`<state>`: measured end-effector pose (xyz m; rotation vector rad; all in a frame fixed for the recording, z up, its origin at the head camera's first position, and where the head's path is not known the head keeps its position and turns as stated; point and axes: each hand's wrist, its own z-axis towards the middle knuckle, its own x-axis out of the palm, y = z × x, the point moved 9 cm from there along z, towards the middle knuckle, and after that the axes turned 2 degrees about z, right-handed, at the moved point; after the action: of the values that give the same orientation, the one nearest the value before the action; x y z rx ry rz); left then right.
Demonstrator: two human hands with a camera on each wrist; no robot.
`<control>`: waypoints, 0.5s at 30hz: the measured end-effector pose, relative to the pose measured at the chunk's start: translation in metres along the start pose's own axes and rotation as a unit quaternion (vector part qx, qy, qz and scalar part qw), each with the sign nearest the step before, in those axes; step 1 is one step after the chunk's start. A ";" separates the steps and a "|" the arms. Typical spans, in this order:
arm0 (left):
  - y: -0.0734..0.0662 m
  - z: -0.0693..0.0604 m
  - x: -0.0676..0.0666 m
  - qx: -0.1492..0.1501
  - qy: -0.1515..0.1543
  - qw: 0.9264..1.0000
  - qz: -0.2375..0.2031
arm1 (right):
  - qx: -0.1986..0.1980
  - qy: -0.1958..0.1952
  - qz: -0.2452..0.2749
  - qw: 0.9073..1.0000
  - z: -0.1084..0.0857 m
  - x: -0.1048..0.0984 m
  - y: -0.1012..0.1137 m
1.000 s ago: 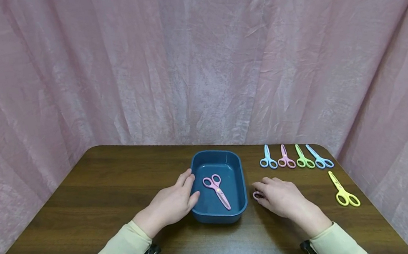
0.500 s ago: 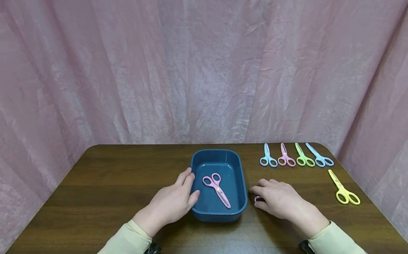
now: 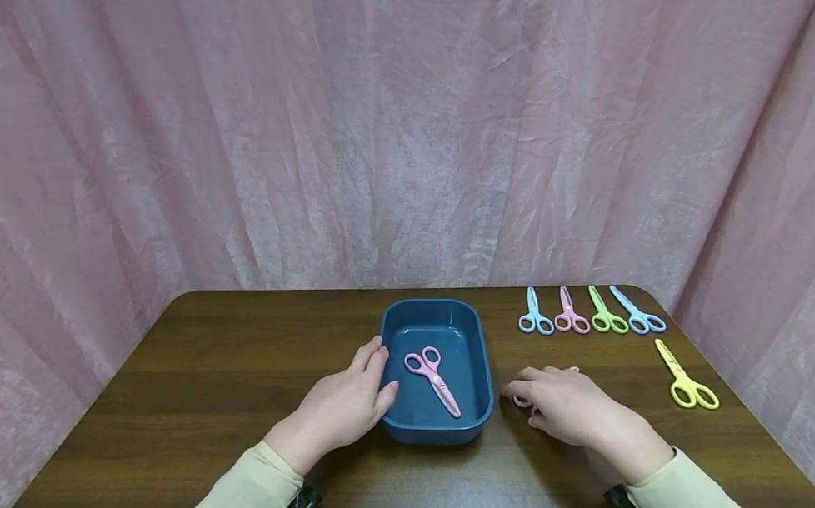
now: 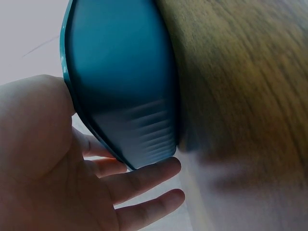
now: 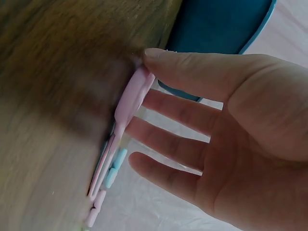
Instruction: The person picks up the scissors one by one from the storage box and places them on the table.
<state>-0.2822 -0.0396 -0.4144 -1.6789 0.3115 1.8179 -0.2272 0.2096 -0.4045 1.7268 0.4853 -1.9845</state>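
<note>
My left hand [image 3: 337, 404] holds the left side of a dark blue rectangular tub [image 3: 485, 362]. In the left wrist view its thumb goes over the rim, while fingers [image 4: 144, 183] lie along the outer wall. Inside the tub lies a pair of pink scissors [image 3: 434, 378]. Just right of the tub, my right hand [image 3: 571, 403] covers most of another pair of pink scissors [image 3: 521, 401]. The right wrist view shows those scissors [image 5: 132, 96] low at the tabletop, their handle between thumb and fingers. Part of that grip is hidden.
At the back right lie light blue scissors [image 3: 535, 321], pink scissors [image 3: 570, 321], green scissors [image 3: 607, 319] and another light blue pair [image 3: 641, 317]. Yellow scissors [image 3: 687, 386] lie near the right edge of the wooden table [image 3: 224, 367]. A pink curtain [image 3: 363, 125] hangs behind.
My right hand and the pink scissors under it have shifted slightly right and toward me, and a tip now shows beyond the knuckles. The left hand and tub have stayed put.
</note>
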 end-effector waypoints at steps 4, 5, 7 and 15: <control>0.001 0.000 0.001 0.000 -0.002 1.000 0.003 | -0.007 -0.015 -0.011 1.000 -0.006 -0.002 -0.001; 0.000 0.000 0.001 0.001 -0.003 1.000 0.005 | -0.006 -0.016 -0.014 1.000 -0.007 -0.002 -0.002; 0.000 0.001 0.001 0.003 -0.005 1.000 0.007 | -0.002 -0.015 -0.017 1.000 -0.010 -0.002 -0.004; 0.002 0.001 0.002 0.002 -0.002 1.000 0.004 | 0.033 0.009 -0.026 0.999 -0.027 -0.001 -0.006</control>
<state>-0.2840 -0.0400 -0.4165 -1.6737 0.3208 1.8258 -0.2086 0.2291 -0.4078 1.7900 0.4808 -2.0446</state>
